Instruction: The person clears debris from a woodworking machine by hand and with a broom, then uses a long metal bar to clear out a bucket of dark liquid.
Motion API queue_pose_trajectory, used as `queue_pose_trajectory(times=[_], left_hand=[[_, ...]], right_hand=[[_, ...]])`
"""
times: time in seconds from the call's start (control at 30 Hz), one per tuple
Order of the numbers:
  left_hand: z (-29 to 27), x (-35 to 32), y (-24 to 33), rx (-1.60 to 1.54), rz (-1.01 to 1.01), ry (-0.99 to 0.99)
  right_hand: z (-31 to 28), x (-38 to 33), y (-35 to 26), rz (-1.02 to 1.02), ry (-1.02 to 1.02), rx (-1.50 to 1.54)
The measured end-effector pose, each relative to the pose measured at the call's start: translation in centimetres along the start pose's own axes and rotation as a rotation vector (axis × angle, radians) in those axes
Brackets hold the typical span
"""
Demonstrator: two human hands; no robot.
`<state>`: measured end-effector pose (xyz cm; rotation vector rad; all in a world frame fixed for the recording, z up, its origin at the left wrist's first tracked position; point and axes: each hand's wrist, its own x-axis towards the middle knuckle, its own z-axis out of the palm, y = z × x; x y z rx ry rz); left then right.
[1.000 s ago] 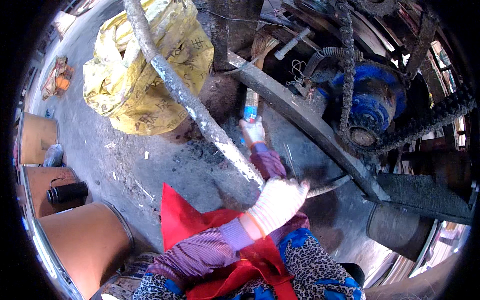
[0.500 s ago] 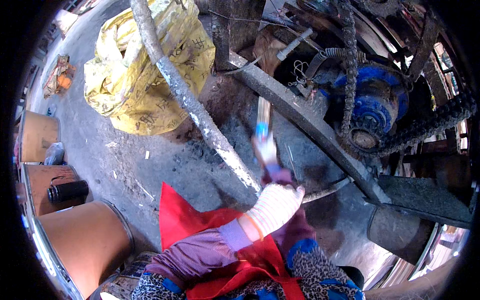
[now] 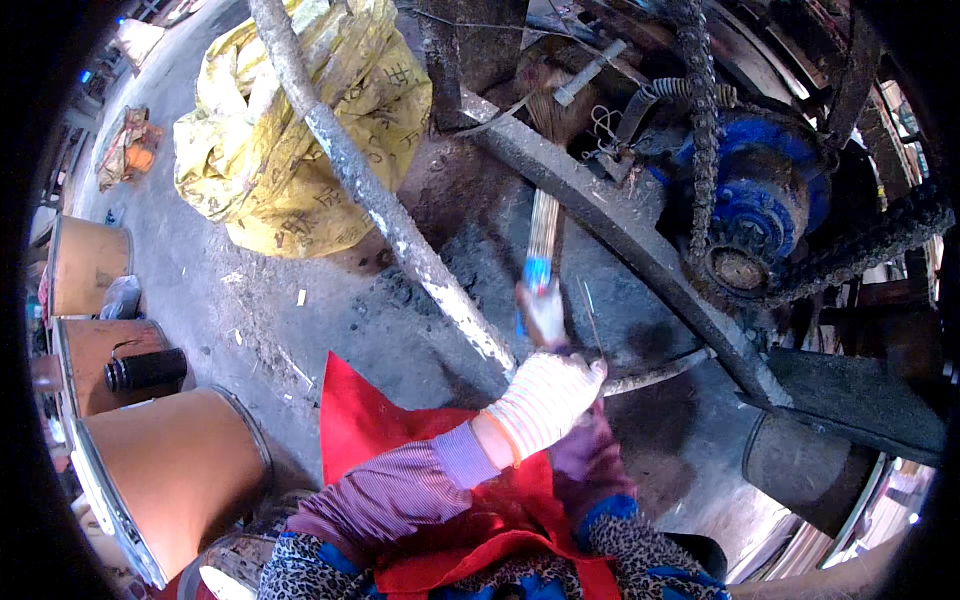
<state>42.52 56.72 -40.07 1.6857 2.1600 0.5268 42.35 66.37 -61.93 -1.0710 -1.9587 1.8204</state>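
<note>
My left hand (image 3: 555,395), in a striped knit glove, is closed over a grey, paint-flaked pipe (image 3: 440,280). That pipe slants down from the upper left, passes beneath the hand and comes out to its right. Farther out, my right hand (image 3: 543,318), in a whitish glove and slightly blurred, grips a straw broom (image 3: 541,235) by its blue-banded handle. Beyond a slanting steel beam (image 3: 620,235), the broom's brown head (image 3: 548,115) is partly hidden. Dark debris lies on the floor beside it.
A large yellow sack (image 3: 310,170) stands at the far left. Brown drums (image 3: 175,475) line the left side, one bearing a black flask (image 3: 145,370). At right are a blue greasy motor-like unit (image 3: 755,190) and hanging chains (image 3: 702,130). A bucket (image 3: 800,465) sits lower right.
My right hand and the broom handle have shifted slightly right and toward me. The left hand stays at the pipe. The whole view has tilted a little.
</note>
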Motion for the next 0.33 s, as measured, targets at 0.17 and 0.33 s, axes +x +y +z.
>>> queue_pose_trajectory(times=[0.17, 0.33], left_hand=[[0.2, 1.5, 0.9, 0.111, 0.058, 0.044], [-0.7, 4.4, -1.4, 0.265, 0.065, -0.042]], right_hand=[[-4.9, 0.6, 2.4, 0.040, 0.012, -0.067], [-7.9, -6.7, -3.2, -0.257, -0.390, -1.088]])
